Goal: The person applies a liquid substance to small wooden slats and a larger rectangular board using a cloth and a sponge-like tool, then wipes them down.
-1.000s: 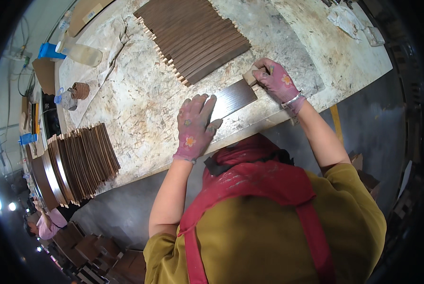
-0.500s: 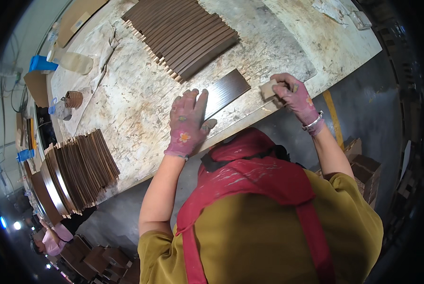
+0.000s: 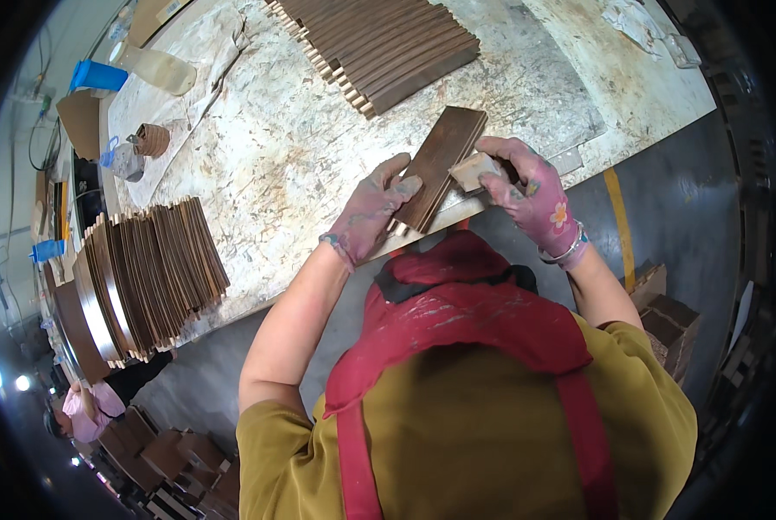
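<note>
Board of dark-brown wood (image 3: 441,154), over the stained whitish table (image 3: 275,130) in the head view, is clasped by the pink-gloved left hand (image 3: 369,211) while the pink-gloved right hand (image 3: 533,198) pinches a beige rectangular block (image 3: 474,172) at its edge, apparently for edge-rubbing, needing steady support.

Previously flat, the dark board (image 3: 440,156) is now turned and tilted in the left grip (image 3: 372,210), block (image 3: 474,172) alongside

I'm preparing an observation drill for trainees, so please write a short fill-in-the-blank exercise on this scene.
1. Of the brown board and the pale block, the right hand holds the ____.
2. The left hand is covered by a pink ____.
3. The stripe on the floor is coloured ____.

Missing words: pale block; glove; yellow.
</note>
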{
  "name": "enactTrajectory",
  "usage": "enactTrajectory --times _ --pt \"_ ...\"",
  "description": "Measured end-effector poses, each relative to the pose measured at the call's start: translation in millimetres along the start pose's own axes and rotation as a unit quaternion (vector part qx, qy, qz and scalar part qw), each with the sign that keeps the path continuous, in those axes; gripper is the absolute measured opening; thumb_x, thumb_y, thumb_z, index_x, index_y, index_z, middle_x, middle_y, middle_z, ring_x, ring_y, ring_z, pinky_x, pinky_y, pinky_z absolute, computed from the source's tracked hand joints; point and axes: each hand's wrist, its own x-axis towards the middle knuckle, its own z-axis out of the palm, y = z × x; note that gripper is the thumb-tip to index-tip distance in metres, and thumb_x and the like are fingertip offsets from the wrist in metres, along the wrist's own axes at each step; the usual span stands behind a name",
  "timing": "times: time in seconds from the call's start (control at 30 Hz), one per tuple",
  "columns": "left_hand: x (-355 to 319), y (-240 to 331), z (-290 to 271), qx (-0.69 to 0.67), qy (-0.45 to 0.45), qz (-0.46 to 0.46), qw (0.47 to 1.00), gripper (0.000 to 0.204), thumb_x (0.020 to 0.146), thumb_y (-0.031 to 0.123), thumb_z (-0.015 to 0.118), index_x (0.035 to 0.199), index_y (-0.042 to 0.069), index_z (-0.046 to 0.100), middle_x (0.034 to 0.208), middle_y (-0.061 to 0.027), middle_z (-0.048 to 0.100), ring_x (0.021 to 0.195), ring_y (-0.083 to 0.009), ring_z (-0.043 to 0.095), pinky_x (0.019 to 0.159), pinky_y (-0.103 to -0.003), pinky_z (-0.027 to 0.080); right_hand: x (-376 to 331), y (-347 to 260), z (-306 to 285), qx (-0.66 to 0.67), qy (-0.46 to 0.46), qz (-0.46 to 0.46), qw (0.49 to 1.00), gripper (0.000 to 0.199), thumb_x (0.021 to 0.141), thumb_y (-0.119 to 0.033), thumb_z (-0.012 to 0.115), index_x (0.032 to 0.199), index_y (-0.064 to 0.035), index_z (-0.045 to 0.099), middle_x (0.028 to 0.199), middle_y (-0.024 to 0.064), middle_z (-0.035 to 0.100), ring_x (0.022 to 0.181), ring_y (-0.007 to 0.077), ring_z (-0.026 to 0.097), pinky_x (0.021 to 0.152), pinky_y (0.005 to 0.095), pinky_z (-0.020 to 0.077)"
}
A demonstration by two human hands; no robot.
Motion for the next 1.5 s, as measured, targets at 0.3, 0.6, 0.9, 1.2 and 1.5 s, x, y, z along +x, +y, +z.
enactTrajectory --times 0.3,0.6,0.9,1.2,1.5 --pt "-12 13 -4 0.476 0.134 0.263 0.829 0.056 0.091 0.009 0.066 0.143 0.004 0.047 0.120 -0.0141 0.063 0.110 -0.0242 0.062 0.099 -0.035 0.048 10 23 -20 0.119 0.070 0.071 0.988 0.045 0.090 -0.021 0.068 0.127 0.0038 0.057 0.108 0.0059 0.062 0.090 0.0104 0.056 0.084 0.0240 0.0455" --pt "-9 -24 -23 0.159 0.182 0.242 0.940 0.055 0.089 0.002 0.068 0.140 -0.001 0.047 0.116 -0.0100 0.064 0.101 -0.0126 0.060 0.086 -0.026 0.051 33 27 -19 0.160 0.093 0.083 0.979 0.045 0.090 -0.022 0.069 0.126 0.0033 0.058 0.107 0.0052 0.062 0.087 0.0097 0.054 0.081 0.0229 0.0447" --pt "-21 -16 -10 0.221 0.224 0.208 0.926 0.039 0.089 0.021 0.075 0.120 -0.001 0.062 0.104 -0.0071 0.068 0.090 -0.0121 0.062 0.081 -0.026 0.050 48 -23 40 0.081 -0.011 -0.030 0.996 0.033 0.089 -0.017 0.068 0.119 -0.0042 0.062 0.105 0.0095 0.066 0.092 0.0198 0.066 0.078 0.0319 0.0537" --pt "-22 -7 -8 0.332 0.228 0.259 0.878 0.029 0.082 0.010 0.074 0.108 -0.001 0.065 0.101 -0.0066 0.066 0.092 -0.0141 0.063 0.085 -0.028 0.051 61 -43 59 -0.200 -0.054 -0.216 0.954 0.032 0.091 -0.029 0.060 0.116 -0.0088 0.059 0.097 0.0137 0.062 0.087 0.0333 0.065 0.074 0.0430 0.0530" --pt "-26 2 -14 0.219 0.203 0.173 0.939 0.038 0.091 0.023 0.072 0.119 -0.001 0.064 0.104 -0.0090 0.068 0.093 -0.0149 0.062 0.083 -0.029 0.050 100 41 -18 -0.208 0.084 -0.044 0.973 0.033 0.094 -0.030 0.061 0.116 -0.0051 0.062 0.111 0.0179 0.067 0.100 0.0358 0.066 0.086 0.0419 0.0518"
